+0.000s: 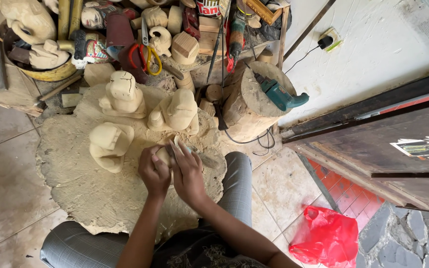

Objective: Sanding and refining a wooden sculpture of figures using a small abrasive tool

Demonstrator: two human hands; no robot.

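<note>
My left hand (154, 171) grips a small pale wooden carving (164, 154), holding it down on a big round slab of wood (75, 183) that lies between my knees. My right hand (187, 173) is closed around a carving tool (205, 160) whose metal blade sticks out to the right, pressed against the small carving. Three larger rough-cut pale wooden figures stand on the slab just beyond my hands: one at the left (109, 145), one behind it (123, 94), one at the centre (176, 112).
A tree-stump block (247, 106) with a teal power drill (281, 94) on it stands at the right, cables trailing down. Carved figures, scissors (145, 57) and tools crowd the back. A dark wooden door (373, 144) is at the right, and a red plastic bag (323, 238) lies on the tiles.
</note>
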